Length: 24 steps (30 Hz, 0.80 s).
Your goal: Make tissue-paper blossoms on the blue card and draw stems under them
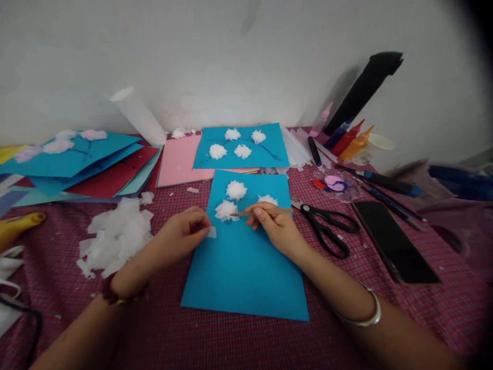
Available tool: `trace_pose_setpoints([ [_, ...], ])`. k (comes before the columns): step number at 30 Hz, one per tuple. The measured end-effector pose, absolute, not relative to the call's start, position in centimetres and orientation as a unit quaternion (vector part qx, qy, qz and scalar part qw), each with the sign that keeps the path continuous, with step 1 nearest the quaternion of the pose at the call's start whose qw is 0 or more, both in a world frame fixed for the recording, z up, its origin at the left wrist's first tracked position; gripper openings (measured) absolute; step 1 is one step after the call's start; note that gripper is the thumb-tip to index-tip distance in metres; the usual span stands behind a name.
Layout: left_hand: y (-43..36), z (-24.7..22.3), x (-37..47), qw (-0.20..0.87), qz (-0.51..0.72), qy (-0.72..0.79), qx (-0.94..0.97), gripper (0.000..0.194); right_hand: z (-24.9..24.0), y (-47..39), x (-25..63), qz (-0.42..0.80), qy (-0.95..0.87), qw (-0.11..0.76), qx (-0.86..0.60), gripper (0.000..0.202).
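Observation:
A blue paper sheet (246,272) lies in front of me with three white tissue tufts on its upper part. My right hand (275,223) grips a thin wooden stick (246,213), whose tip touches the lower left tuft (225,210). Another tuft (236,190) sits just above it, and the right-hand tuft (267,199) is partly covered by my right hand. At the sheet's left edge, my left hand (192,228) pinches a small square of white tissue (211,232). A heap of similar tissue squares (117,234) lies to its left.
Black scissors (327,223) and a phone (395,241) lie on the right, below a paint palette (337,184) and paint bottles (350,141). Behind is a second blue sheet (246,139) with tufts. Folded cards (77,164) and a white roll (138,115) stand at left.

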<state>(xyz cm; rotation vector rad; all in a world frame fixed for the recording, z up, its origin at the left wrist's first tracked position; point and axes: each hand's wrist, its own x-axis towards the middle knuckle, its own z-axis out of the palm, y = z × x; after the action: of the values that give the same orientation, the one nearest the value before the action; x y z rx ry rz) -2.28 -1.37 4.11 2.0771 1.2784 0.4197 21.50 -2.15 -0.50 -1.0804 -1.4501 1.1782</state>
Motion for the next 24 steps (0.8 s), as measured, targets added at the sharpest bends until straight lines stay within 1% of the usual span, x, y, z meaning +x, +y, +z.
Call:
trace_pose_setpoints([
  [3,-0.9,5.1,-0.6,0.298,0.120,0.460,0.828,0.015,-0.5,-2.0,21.5,0.476,-0.594,0.473,-0.444,0.033],
  [5,-0.3,4.8,0.3,0.279,0.103,0.446,0.844,0.017,-0.5,-1.9,21.4,0.472,-0.597,0.470,-0.447,0.032],
  [11,0.9,2.1,0.7,0.231,0.134,0.489,0.831,0.014,-0.5,-1.9,21.4,0.475,-0.594,0.475,-0.442,0.029],
  [17,0.9,2.0,0.6,0.238,0.155,0.505,0.815,0.011,0.3,-2.8,21.6,0.479,-0.545,0.535,-0.432,0.028],
  [20,0.9,2.1,0.6,0.232,0.149,0.514,0.812,0.010,0.2,-3.1,21.5,0.482,-0.573,0.512,-0.422,0.028],
  [24,0.9,2.1,0.8,0.234,0.154,0.529,0.801,0.009,-0.2,-3.1,21.3,0.452,-0.634,0.464,-0.424,0.028],
])
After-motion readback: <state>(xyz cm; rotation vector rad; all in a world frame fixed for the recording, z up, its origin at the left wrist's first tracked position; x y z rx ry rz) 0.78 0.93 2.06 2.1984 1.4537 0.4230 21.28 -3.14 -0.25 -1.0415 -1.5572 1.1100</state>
